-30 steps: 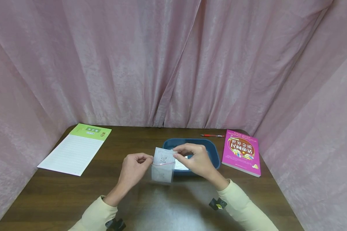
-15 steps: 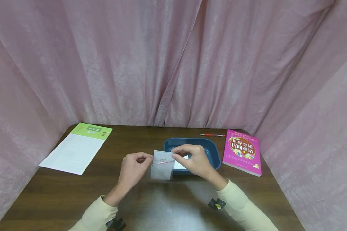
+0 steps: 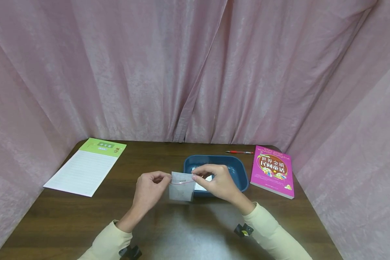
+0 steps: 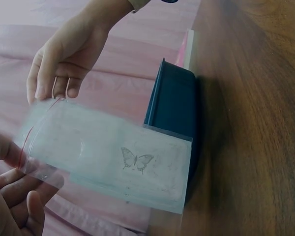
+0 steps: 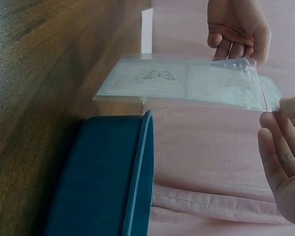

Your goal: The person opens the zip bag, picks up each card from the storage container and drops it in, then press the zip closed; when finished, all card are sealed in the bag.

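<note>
A clear zip bag [image 3: 181,192] with a red zip line hangs between the two hands above the table. Inside it lies white sheet-like material [image 4: 162,179] printed with a grey butterfly. In the right wrist view a piece of the white sheet [image 5: 272,93] sticks out past the red line. My left hand [image 3: 150,189] pinches the bag's left edge near the opening, thumb against fingers. At the opposite top corner my right hand [image 3: 218,181] pinches with thumb and index finger, the other fingers bent loosely behind.
Behind the right hand stands a blue plastic bin [image 3: 242,171] with something white [image 3: 201,185] in it. A red pen [image 3: 238,152] lies at the back. The pink book [image 3: 273,171] is at right, the green-topped writing pad [image 3: 84,173] at left. Pink curtains [image 3: 195,72] surround the table.
The white sheet has slid down into the bag, so less of it shows above the red line. The right hand has lowered slightly; the left hand keeps its place.
</note>
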`<state>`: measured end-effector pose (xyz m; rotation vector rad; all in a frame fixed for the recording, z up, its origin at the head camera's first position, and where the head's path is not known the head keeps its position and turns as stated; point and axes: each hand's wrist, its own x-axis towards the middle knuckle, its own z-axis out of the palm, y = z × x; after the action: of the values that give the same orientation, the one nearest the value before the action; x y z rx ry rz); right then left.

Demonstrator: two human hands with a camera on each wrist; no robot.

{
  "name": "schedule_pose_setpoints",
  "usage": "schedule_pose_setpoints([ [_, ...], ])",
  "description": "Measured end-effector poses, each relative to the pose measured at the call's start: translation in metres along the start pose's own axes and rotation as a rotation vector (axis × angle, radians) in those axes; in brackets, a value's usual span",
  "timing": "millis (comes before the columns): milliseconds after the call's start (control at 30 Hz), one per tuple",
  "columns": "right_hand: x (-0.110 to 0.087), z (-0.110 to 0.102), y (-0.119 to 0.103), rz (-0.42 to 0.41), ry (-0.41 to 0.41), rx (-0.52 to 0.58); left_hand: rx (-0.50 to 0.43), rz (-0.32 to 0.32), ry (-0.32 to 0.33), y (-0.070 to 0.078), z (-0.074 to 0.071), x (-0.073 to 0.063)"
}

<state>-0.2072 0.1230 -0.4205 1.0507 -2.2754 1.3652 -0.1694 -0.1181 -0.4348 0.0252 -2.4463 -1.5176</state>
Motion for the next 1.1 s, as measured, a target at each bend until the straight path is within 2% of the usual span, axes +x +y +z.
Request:
schedule_pose_setpoints([
  [200, 0.0, -0.001, 0.001, -0.005, -0.01, -0.003, -0.026, 0.036, -0.001, -0.002, 0.001, 0.001],
  [533, 0.005, -0.016, 0.015, 0.04, -0.001, -0.02, -0.034, 0.034, -0.002, -0.005, 0.0, 0.001],
  [867, 0.005, -0.027, 0.061, 0.213, -0.012, -0.053, -0.052, 0.009, -0.015, -0.005, 0.0, -0.001],
  [1100, 0.004, -0.028, 0.094, 0.263, -0.051, -0.057, -0.056, -0.001, -0.026, -0.005, 0.0, -0.002],
])
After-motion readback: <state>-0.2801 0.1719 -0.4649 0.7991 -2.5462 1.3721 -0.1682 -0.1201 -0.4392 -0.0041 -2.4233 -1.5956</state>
